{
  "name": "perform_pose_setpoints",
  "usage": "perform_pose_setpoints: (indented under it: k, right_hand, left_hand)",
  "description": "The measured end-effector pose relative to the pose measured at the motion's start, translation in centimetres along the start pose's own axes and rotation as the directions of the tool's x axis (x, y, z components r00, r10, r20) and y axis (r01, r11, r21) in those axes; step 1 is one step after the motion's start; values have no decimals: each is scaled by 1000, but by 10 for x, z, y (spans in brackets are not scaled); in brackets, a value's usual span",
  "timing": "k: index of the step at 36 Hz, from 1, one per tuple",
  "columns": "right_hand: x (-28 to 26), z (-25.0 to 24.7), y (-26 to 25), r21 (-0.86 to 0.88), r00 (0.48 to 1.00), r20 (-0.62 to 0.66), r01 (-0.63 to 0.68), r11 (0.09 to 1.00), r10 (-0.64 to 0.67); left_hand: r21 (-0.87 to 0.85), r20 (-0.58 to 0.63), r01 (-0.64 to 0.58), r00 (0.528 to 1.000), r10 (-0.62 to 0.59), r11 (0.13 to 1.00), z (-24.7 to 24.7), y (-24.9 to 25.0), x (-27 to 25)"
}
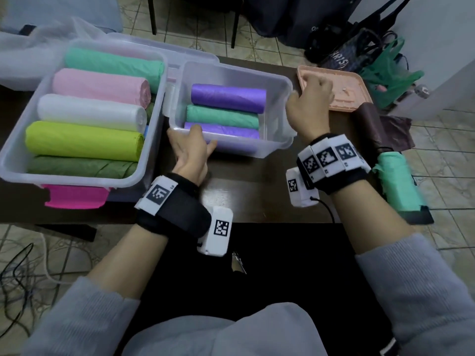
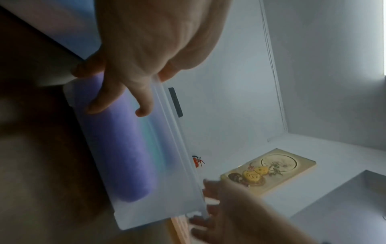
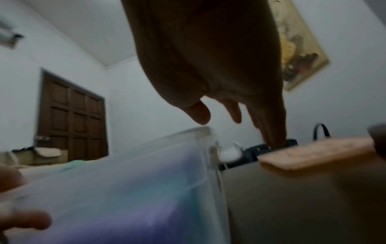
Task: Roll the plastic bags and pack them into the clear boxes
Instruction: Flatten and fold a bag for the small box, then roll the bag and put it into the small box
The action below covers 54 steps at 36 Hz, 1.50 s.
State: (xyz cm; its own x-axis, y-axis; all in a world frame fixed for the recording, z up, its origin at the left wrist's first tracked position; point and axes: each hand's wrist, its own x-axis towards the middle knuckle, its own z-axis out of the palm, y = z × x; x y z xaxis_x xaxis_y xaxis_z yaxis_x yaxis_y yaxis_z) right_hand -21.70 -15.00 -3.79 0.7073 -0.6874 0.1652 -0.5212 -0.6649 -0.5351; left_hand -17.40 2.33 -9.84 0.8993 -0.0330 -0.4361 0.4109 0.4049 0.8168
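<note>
A small clear box (image 1: 231,73) stands mid-table with a purple roll (image 1: 228,95), a mint green roll (image 1: 222,116) and a second purple roll (image 1: 231,131) lying side by side in it. My left hand (image 1: 198,142) grips its near-left corner, thumb over the rim and fingers on the front wall (image 2: 177,189), against the purple roll (image 2: 119,148) behind it. My right hand (image 1: 313,91) hovers beside the box's right end, over a peach lid (image 1: 352,91). Its fingers (image 3: 269,125) hang down, holding nothing. A large clear box (image 1: 115,46) on the left is full of coloured rolls.
A mint green roll (image 1: 401,183) and a brown rolled bag (image 1: 370,127) lie at the table's right edge. A pink lid (image 1: 74,196) sticks out from under the large box. Dark bags and a green plastic bag (image 1: 393,73) sit on the floor behind.
</note>
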Motion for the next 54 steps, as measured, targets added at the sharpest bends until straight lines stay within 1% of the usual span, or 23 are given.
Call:
perform_pose_setpoints:
  k: [2, 3, 4, 6, 8, 16, 21, 23, 24, 26, 28, 29, 30, 32, 34, 36, 39, 41, 44, 46, 48, 51, 54]
  right_hand:
    - [-3, 7, 12, 33, 976, 138, -177, 984, 171]
    - [-4, 11, 16, 59, 956, 205, -226, 972, 209]
    - [-6, 15, 18, 91, 941, 256, -252, 963, 222]
    - [-12, 20, 17, 180, 925, 303, -292, 939, 229]
    - [-13, 22, 16, 252, 928, 294, -305, 918, 228]
    - [-14, 27, 13, 285, 921, 292, -341, 896, 258]
    - [-17, 23, 22, 352, 919, 319, -343, 871, 233]
    - [-20, 19, 31, 374, 920, 305, -352, 858, 245]
    - [-21, 16, 39, 374, 921, 283, -362, 854, 266]
    - [-17, 9, 59, 337, 928, 199, -367, 867, 316]
    - [-14, -2, 85, 261, 936, 102, -351, 899, 336]
    - [-14, -8, 97, 209, 939, 62, -344, 915, 338]
    - [-14, -15, 109, 155, 938, 28, -346, 925, 346]
    - [-15, -30, 130, 59, 930, -37, -362, 930, 365]
    - [-17, -46, 152, -27, 904, -109, -418, 908, 413]
    - [-20, -63, 173, -99, 852, -187, -512, 853, 489]
    - [-23, -76, 196, -134, 771, -202, -633, 763, 604]
    - [-26, -81, 210, -166, 748, -142, -664, 729, 648]
    - [-32, -79, 222, -239, 753, -22, -643, 728, 658]
    - [-37, -75, 223, -264, 776, -21, -612, 745, 630]
    - [-40, -71, 221, -274, 828, -20, -543, 794, 560]
    - [-45, -64, 213, -301, 907, 56, -383, 873, 417]
    - [-50, -54, 201, -228, 940, 194, -235, 945, 280]
  left_hand:
    - [10, 6, 7, 1000, -7, 1000, 5, 5, 0]
    - [16, 13, 15, 1000, -15, 1000, 7, 7, -1]
    - [21, 18, 25, 1000, -25, 999, 8, 10, -2]
    - [29, 24, 38, 999, -39, 999, 10, 12, -3]
    - [38, 20, 38, 999, -38, 999, 12, 14, -4]
    - [77, 18, 59, 998, -61, 995, 14, 17, -4]
    - [85, 4, 76, 997, -76, 994, 13, 12, -9]
    - [145, -4, 108, 994, -108, 984, 13, 0, -16]
    - [209, -11, 113, 994, -113, 971, 14, -9, -22]
    - [391, 37, 77, 994, -99, 917, 18, -30, -40]
    - [542, 191, -12, 976, -109, 840, 26, -52, -61]
    - [609, 288, -93, 951, -110, 787, 31, -62, -72]
    - [672, 383, -189, 916, -117, 716, 35, -73, -81]
    - [733, 545, -393, 828, -134, 555, 44, -92, -94]
    - [734, 646, -552, 747, -157, 396, 51, -103, -99]
    - [725, 684, -627, 704, -190, 287, 59, -114, -97]
    - [727, 685, -674, 703, -190, 132, 64, -124, -90]
    - [729, 679, -681, 711, -183, 61, 64, -129, -87]
    - [718, 684, -696, 706, -183, -3, 60, -135, -85]
    - [701, 698, -713, 693, -181, -25, 57, -138, -83]
    - [688, 712, -725, 682, -166, -30, 54, -140, -82]
    - [681, 722, -732, 675, -153, -18, 51, -141, -81]
    - [685, 722, -728, 676, -150, 18, 50, -141, -80]
